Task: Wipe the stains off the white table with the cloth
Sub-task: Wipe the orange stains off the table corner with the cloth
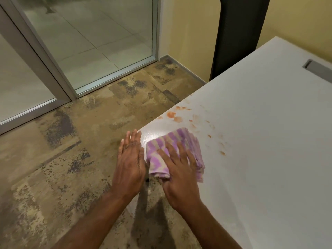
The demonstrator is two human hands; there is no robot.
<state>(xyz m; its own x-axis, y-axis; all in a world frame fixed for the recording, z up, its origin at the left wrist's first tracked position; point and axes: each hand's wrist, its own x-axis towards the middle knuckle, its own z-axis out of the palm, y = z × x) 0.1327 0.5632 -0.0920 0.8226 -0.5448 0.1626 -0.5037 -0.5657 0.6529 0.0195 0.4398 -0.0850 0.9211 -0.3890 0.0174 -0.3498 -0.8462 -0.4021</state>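
A folded purple-and-cream striped cloth (165,150) lies on the near left corner of the white table (260,141). My right hand (179,169) presses flat on the cloth with fingers spread. My left hand (131,159) is held flat and edge-on just off the table's left edge, beside the cloth, holding nothing. Orange stains (174,116) are scattered on the table beyond and to the right of the cloth, with fainter smears (221,151) further right.
A dark chair back (239,36) stands behind the table's far edge. A grey cable slot (316,67) is set into the table at the far right. Mottled brown carpet (80,141) and glass doors (89,42) lie to the left.
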